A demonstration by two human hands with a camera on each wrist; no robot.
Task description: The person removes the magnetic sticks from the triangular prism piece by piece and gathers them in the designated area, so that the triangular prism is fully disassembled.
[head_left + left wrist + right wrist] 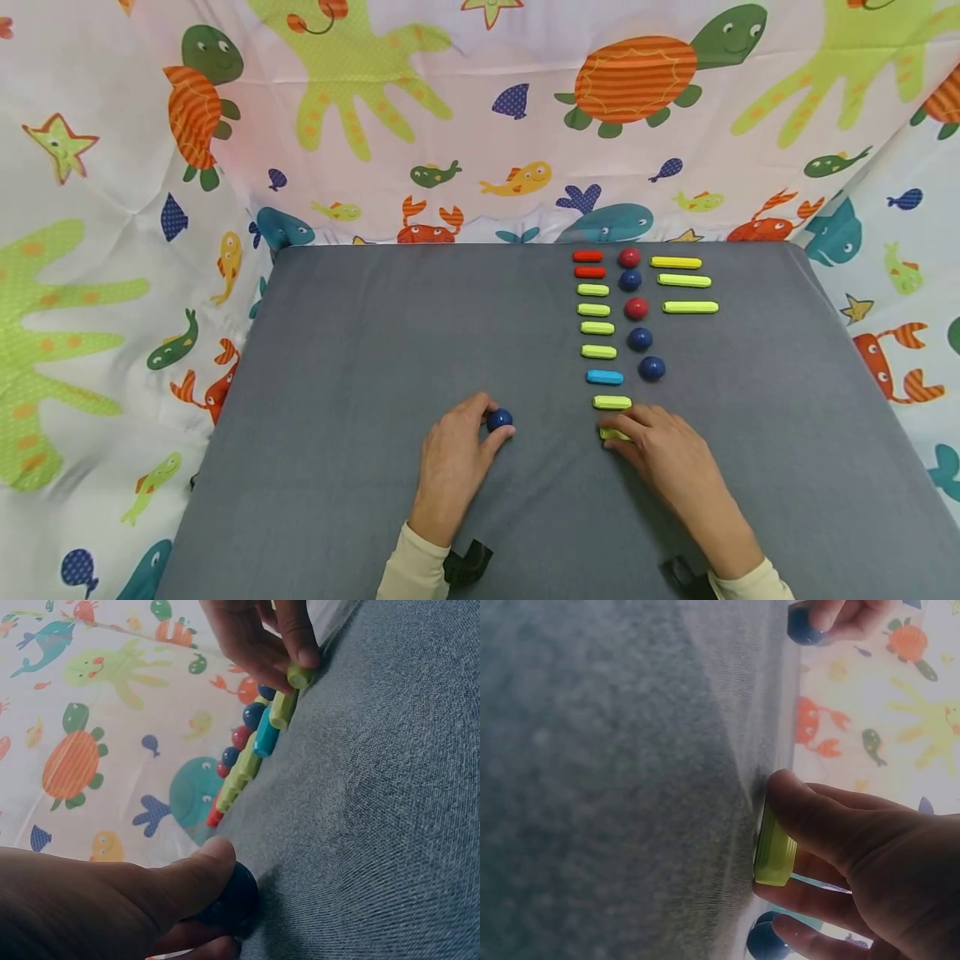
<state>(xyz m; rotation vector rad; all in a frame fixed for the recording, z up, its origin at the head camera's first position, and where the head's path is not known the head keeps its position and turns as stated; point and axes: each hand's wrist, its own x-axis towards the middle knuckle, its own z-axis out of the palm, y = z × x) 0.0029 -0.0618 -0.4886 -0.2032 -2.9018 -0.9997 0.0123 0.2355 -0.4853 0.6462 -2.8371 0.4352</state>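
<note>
My left hand (pixel 453 458) pinches a dark blue ball (pixel 499 419) between thumb and fingers, low over the grey cloth, left of the rows. The left wrist view shows this ball (pixel 236 898) close up under the thumb. At the near end of the left column, my right hand (pixel 678 467) pinches a short yellow-green stick (pixel 615 434), partly covered by its fingers. Seen from the right wrist, the stick (pixel 776 851) is ridged and lies along the cloth. Just beyond it is another short yellow-green stick (pixel 612 402), then a light blue stick (pixel 604 377).
Farther up that column lie several yellow-green sticks (pixel 597 328) and two red sticks (pixel 588 272). Beside it runs a column of red balls (pixel 636 309) and blue balls (pixel 652 368). Three longer yellow-green sticks (pixel 690 307) lie rightmost. A patterned curtain (pixel 465 108) surrounds the grey table (pixel 375 333).
</note>
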